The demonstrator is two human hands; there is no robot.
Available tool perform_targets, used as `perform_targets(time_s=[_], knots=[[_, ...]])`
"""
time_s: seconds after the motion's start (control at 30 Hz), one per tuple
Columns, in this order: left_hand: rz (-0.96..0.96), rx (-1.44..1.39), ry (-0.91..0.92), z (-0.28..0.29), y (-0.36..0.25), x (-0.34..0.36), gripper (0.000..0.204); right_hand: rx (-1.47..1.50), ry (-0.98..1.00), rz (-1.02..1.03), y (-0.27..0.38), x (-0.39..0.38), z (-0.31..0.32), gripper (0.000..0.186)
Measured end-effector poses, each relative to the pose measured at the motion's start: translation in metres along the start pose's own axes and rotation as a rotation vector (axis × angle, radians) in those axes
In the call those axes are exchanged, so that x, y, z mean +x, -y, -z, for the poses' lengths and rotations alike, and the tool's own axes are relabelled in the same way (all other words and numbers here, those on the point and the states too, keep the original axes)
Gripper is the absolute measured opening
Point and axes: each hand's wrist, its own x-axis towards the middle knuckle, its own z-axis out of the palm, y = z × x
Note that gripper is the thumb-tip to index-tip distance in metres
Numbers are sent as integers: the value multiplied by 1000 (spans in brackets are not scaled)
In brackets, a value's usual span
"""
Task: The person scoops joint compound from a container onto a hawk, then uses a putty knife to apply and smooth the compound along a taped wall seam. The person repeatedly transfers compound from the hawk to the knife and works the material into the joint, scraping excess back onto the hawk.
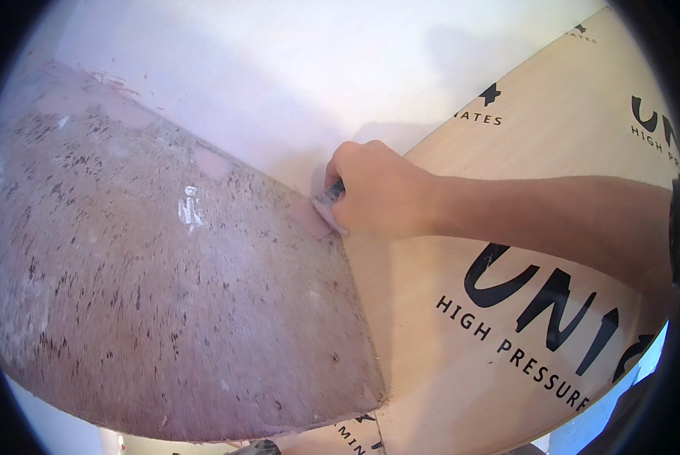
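My right hand (374, 186) comes in from the right, its fingers closed round a small putty knife (329, 199). Most of the tool is hidden by my fist; a bit of dark grey and a blade coated in pale pink filler show. The blade rests at the corner where a worn brown board (158, 288) meets the white wall (256, 68). A patch of pink filler (310, 220) lies on the board beside the blade. More pink filler (213, 163) sits farther left along that seam. My left hand is out of view.
A light wood-coloured laminate sheet (408, 318) with black printing adjoins the brown board on the right, beneath my forearm. White smears (191, 208) and dark specks mark the brown board. A dark object (258, 447), too cut off to name, shows below its near edge.
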Motion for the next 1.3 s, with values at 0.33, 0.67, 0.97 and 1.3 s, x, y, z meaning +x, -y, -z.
perform_targets(time_s=[0.33,0.67,0.97,1.3], knots=[[-21,4,12,1,-1,3,57,33,125,-9,32,8,9,35],[-29,5,42,0,-2,2,57,77,62,-18,57,1,46,30],[-37,28,60,2,-3,2,57,70,79,-38,17,-3,12,33],[-15,42,52,4,-2,6,57,81,173,-36,47,-12,25,31]])
